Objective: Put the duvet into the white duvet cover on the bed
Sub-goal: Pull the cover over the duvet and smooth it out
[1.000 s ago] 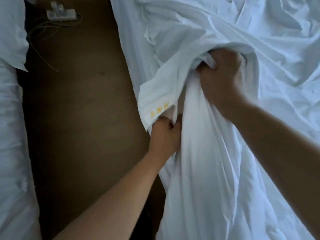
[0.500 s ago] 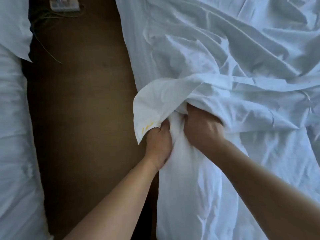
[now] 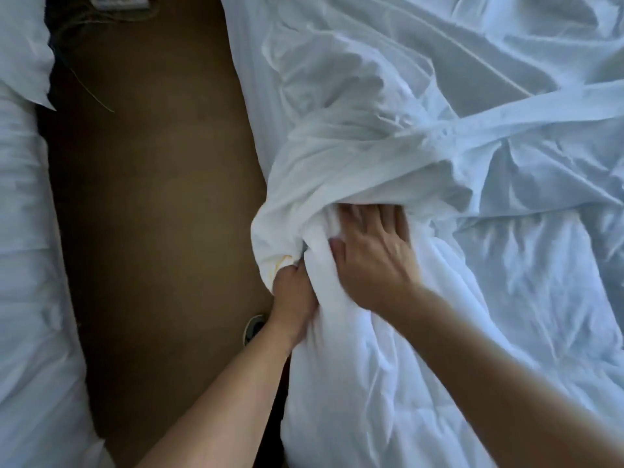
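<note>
Since the earlier frame the right hand (image 3: 374, 265) has uncurled from a fist. Its fingers now lie spread and flat on the duvet (image 3: 371, 383), with the tips slipped under the edge of the cover (image 3: 354, 157). Well left of the cover lies other white bedding (image 3: 23, 265), then brown floor (image 3: 152, 214), and a shoe (image 3: 255, 327) near the cover's lower corner. The left hand (image 3: 293, 292) grips that bunched corner, fingers curled tight. The duvet spreads out below the cover, its top end tucked inside.
</note>
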Action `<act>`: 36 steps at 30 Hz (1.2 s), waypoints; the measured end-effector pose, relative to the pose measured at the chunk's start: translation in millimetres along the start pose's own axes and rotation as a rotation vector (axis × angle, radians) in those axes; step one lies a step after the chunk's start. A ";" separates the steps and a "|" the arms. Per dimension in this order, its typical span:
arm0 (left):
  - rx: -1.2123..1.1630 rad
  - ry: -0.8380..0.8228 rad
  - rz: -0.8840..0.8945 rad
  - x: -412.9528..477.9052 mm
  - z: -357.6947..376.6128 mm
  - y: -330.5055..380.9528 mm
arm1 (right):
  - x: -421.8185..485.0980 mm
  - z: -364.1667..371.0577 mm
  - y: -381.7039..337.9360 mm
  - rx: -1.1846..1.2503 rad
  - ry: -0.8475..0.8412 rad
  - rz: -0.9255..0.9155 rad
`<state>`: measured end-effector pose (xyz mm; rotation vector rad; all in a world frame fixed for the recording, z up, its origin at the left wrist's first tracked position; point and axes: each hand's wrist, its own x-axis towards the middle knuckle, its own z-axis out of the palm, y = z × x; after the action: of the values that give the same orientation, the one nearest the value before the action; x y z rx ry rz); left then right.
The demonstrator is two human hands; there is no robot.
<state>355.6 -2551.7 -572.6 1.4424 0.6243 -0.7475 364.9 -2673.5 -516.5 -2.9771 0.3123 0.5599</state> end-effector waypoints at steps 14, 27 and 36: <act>0.125 -0.008 0.179 -49.8 20.4 -31.0 | 46.3 -54.7 19.2 0.662 0.664 0.078; 0.211 0.112 0.005 -22.8 21.8 -57.5 | -22.3 19.5 60.9 0.190 0.424 0.273; 0.336 0.156 -0.191 -58.2 20.9 -76.7 | 19.4 4.9 81.9 0.737 0.103 0.136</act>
<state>258.2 -2566.7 -575.7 1.7787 0.7914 -0.9277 363.1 -2756.2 -532.8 -2.2802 0.5840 0.2244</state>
